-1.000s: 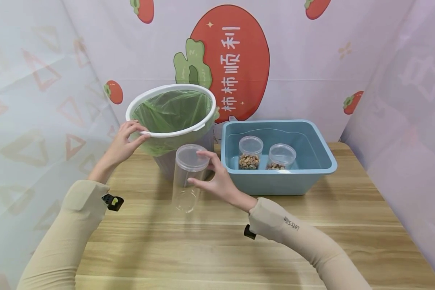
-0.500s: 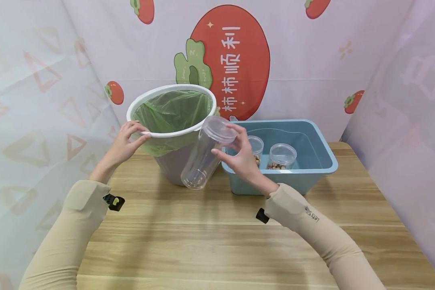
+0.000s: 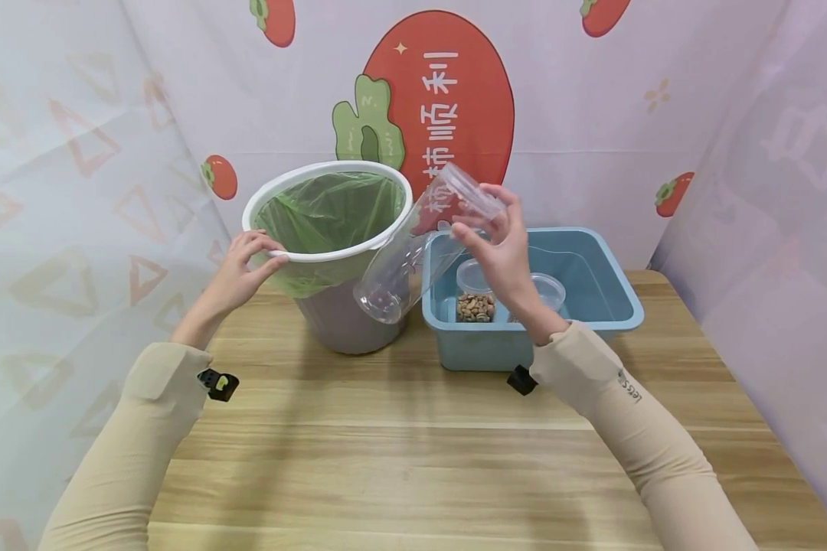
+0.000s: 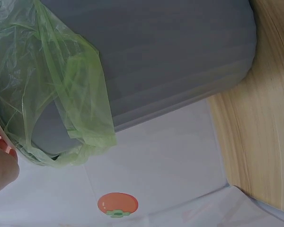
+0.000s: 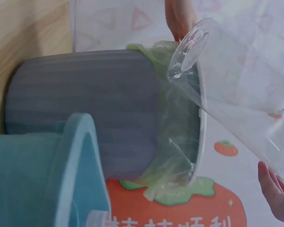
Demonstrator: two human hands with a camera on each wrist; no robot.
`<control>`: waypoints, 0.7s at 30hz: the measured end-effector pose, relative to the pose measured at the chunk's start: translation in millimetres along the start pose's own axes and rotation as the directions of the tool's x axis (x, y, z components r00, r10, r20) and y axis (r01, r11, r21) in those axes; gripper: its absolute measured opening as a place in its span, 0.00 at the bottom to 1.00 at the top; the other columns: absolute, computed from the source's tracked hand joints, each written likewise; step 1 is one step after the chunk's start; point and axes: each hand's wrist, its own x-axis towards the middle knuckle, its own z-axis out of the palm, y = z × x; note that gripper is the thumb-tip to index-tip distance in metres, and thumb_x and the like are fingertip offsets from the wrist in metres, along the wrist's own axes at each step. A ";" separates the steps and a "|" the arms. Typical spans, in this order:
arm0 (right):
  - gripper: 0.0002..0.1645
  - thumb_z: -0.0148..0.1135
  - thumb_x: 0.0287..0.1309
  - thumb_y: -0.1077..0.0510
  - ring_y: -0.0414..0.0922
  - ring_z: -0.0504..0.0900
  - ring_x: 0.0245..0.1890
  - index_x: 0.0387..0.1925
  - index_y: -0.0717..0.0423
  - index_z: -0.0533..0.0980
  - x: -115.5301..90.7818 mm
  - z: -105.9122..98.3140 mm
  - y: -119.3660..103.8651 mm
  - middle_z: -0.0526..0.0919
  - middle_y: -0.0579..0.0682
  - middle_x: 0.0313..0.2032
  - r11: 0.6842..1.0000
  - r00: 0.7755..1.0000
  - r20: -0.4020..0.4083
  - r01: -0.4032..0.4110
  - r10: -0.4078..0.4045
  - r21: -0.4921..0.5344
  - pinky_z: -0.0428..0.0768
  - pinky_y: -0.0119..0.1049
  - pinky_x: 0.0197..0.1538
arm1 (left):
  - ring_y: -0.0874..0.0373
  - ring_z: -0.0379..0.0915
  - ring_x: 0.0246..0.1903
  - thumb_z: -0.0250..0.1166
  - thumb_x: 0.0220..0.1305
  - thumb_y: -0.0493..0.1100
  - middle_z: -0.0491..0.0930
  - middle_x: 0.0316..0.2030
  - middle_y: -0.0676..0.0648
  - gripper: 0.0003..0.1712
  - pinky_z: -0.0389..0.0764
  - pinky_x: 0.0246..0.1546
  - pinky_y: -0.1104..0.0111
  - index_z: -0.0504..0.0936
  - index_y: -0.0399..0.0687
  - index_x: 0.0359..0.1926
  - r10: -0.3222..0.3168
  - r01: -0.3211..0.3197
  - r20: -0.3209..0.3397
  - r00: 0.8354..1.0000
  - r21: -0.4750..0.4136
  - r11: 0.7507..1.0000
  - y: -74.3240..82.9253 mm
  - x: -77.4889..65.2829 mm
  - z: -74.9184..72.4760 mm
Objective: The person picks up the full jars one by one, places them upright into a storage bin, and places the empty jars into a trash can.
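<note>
My left hand (image 3: 237, 272) pinches the white rim (image 3: 327, 255) of a grey trash can (image 3: 351, 325), fingers over the edge and thumb in front. A green bag (image 3: 324, 214) lines the can and folds over its outside. Tilted in the air between the can and a blue basin (image 3: 485, 352) is a tall clear plastic jar (image 3: 410, 252) with a lid. My right hand (image 3: 506, 256) grips it at the lid end, which points up and right; its base slants down left. No contents show in it. In the right wrist view the jar (image 5: 241, 90) overlaps the can's rim.
Inside the basin stand a lidded jar of nuts (image 3: 475, 308) and a shorter lidded jar (image 3: 550, 292), partly hidden by my right arm. Can and basin are on a wooden table (image 3: 400, 459). A printed cloth (image 3: 579, 115) hangs behind.
My right hand has raised the clear jar off its upright position in front of the can, moving it up and right and tilting it more. My left hand stays on the rim.
</note>
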 end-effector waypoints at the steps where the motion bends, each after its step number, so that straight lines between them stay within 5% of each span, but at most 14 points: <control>1: 0.33 0.64 0.48 0.59 0.51 0.77 0.43 0.54 0.52 0.59 2.4 -1.6 -1.6 0.72 0.59 0.47 1.000 1.000 -0.005 -0.006 0.006 0.008 0.78 0.35 0.39 | 0.33 0.51 0.53 0.57 0.51 0.22 0.66 0.39 0.32 0.05 0.48 0.53 0.42 0.73 0.22 0.32 -0.003 0.003 0.001 1.000 0.001 1.000 0.5 -0.1 -0.1; 6: 0.32 0.62 0.50 0.59 0.49 0.77 0.43 0.54 0.50 0.57 15.8 -6.5 -9.9 0.73 0.58 0.46 0.999 0.999 -0.035 -0.033 0.034 0.041 0.77 0.41 0.43 | 0.34 0.51 0.52 0.57 0.52 0.24 0.65 0.39 0.31 0.05 0.49 0.53 0.42 0.73 0.23 0.33 -0.009 0.009 0.000 1.000 0.001 1.000 -2.2 -0.2 -0.2; 14: 0.33 0.61 0.50 0.55 0.50 0.76 0.44 0.55 0.48 0.55 39.5 -2.9 -17.6 0.70 0.55 0.49 0.989 0.986 -0.103 -0.124 0.133 0.085 0.76 0.39 0.44 | 0.40 0.52 0.54 0.60 0.53 0.28 0.67 0.40 0.39 0.06 0.50 0.55 0.46 0.76 0.29 0.34 -0.001 0.001 -0.006 1.000 0.006 1.000 -35.6 1.7 0.5; 21: 0.35 0.63 0.49 0.52 0.48 0.75 0.46 0.54 0.47 0.54 60.4 5.8 -14.2 0.70 0.53 0.49 0.981 0.973 -0.137 -0.178 0.186 0.071 0.76 0.41 0.45 | 0.40 0.51 0.55 0.60 0.55 0.32 0.67 0.42 0.37 0.07 0.49 0.55 0.46 0.76 0.30 0.34 -0.007 0.007 0.011 1.000 0.003 1.000 -35.3 2.2 -0.4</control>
